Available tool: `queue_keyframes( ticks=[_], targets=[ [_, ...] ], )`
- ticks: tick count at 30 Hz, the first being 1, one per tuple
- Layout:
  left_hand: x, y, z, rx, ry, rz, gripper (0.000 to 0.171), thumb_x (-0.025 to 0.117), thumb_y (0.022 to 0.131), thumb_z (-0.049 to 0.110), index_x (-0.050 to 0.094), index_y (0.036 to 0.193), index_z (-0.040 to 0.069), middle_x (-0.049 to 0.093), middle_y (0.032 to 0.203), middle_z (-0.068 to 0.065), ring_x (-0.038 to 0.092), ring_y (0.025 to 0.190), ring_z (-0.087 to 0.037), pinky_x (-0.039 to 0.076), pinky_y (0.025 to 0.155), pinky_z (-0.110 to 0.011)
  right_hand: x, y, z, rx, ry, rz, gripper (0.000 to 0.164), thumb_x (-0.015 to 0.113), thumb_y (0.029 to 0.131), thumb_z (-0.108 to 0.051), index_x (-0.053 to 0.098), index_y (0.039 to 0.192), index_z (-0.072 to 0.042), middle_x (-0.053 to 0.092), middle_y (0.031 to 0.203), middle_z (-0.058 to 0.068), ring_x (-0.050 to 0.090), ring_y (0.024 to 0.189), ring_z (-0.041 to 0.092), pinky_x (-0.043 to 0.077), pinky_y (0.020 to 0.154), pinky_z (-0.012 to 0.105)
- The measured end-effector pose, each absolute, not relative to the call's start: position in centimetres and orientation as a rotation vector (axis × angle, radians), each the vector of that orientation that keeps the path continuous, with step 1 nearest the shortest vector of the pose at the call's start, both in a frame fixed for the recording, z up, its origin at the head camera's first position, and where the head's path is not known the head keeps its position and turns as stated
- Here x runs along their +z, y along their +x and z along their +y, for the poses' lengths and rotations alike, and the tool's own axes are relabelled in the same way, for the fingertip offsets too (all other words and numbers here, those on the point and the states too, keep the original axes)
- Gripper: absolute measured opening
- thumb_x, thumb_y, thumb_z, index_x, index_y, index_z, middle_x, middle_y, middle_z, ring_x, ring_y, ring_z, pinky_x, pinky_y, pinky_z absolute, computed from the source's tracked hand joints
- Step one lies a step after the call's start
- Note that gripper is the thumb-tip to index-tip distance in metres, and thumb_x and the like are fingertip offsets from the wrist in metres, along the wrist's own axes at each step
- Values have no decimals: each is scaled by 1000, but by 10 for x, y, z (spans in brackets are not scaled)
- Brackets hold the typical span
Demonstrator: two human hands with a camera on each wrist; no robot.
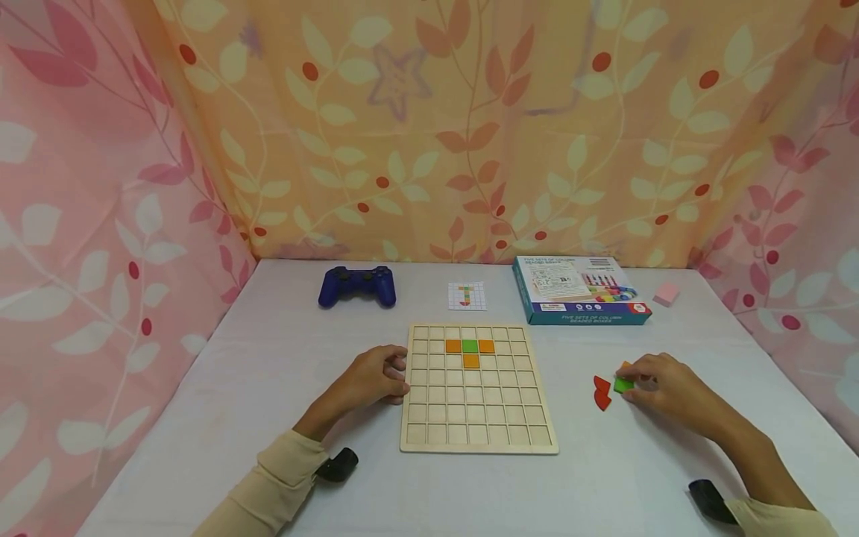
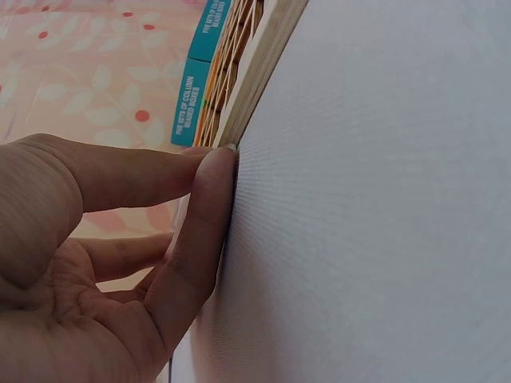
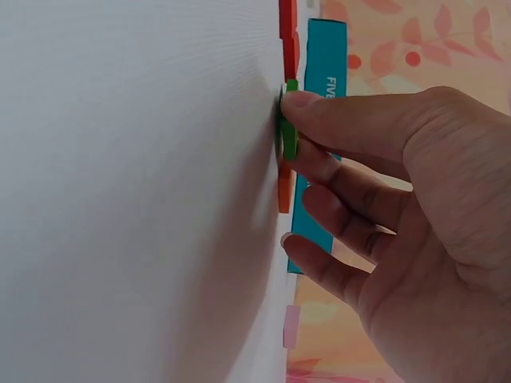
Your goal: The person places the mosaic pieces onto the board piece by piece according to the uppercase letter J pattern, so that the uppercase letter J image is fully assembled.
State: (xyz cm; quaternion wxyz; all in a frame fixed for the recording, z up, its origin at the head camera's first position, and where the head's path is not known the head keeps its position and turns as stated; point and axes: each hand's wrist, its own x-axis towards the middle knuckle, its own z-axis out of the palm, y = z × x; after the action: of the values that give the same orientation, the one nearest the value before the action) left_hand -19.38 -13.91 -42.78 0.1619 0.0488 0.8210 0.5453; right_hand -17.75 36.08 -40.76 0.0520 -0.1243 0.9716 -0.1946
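Note:
My left hand [image 1: 376, 375] is at the left edge of a wooden grid board [image 1: 456, 434], thumb and fingertip gripping its rim. In the left wrist view, that hand [image 2: 120, 239] meets the board's side [image 2: 259, 68] low over the cloth. Orange and green square tiles [image 1: 471, 361] lie in the upper cells. To the right of the board, my right hand [image 1: 664, 384] pinches a green square tile [image 1: 622, 385] close to the table. The right wrist view shows this green tile [image 3: 291, 136] between thumb and finger, with an orange tile [image 3: 284, 191] beside it. Two red curved pieces [image 1: 602, 393] lie just left.
Behind the board lies a small pattern card [image 1: 467, 296]. A blue game controller [image 1: 358, 287] is at the back left. At the back right are a teal boxed set [image 1: 580, 291] and a pink block [image 1: 666, 294]. Patterned curtains [image 1: 429, 134] surround the white table [image 1: 268, 358].

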Motion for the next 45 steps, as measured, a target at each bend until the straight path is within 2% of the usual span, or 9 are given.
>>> queue_keyframes(
  ticks=[3,10,20,26,34,40,45],
  targets=[
    [-428,-194,-139,1555,139,2344,66,79,86,-10,53,147,-7,63,126,-17,69,95,-19,68,73,-32,-406,-178,357,-586,-408,2962,35,84,89,-23,79,119,-6,74,111,8,61,109,35,63,88,59],
    [-428,-194,-139,1555,146,2347,66,79,86,-10,54,147,-7,63,125,-17,69,95,-19,68,73,-32,-403,-185,339,-620,-458,2952,34,85,89,-26,80,117,-7,74,108,3,59,106,27,59,80,36],
    [-427,-193,-138,1554,156,2355,66,79,87,-10,53,148,-7,64,125,-16,69,94,-19,68,72,-32,-401,-197,296,-661,-496,2882,35,83,89,-29,80,118,-12,73,110,1,57,108,25,61,80,36],
    [-428,-193,-139,1547,159,2357,66,79,86,-9,54,147,-7,64,125,-16,69,93,-19,68,72,-32,-402,-206,270,-667,-604,2862,32,82,91,-29,80,119,-14,71,105,-5,55,107,23,56,86,40],
    [-428,-193,-138,1536,159,2375,66,80,86,-9,54,147,-7,65,124,-15,69,92,-18,68,71,-32,-406,-220,239,-709,-722,2823,34,83,92,-27,80,121,-9,74,106,-4,53,105,21,52,87,35],
    [-428,-193,-138,1537,162,2370,66,79,86,-9,54,147,-7,65,124,-16,70,93,-18,68,71,-32,-412,-225,218,-734,-792,2777,29,84,92,-27,82,117,-13,73,106,-8,52,103,19,49,84,32],
    [-427,-193,-139,1539,151,2365,66,79,86,-9,53,148,-7,64,125,-16,70,93,-19,68,72,-32,-411,-226,203,-725,-878,2767,26,84,92,-26,82,115,-14,73,106,-8,51,104,18,48,86,34]
  ],
)
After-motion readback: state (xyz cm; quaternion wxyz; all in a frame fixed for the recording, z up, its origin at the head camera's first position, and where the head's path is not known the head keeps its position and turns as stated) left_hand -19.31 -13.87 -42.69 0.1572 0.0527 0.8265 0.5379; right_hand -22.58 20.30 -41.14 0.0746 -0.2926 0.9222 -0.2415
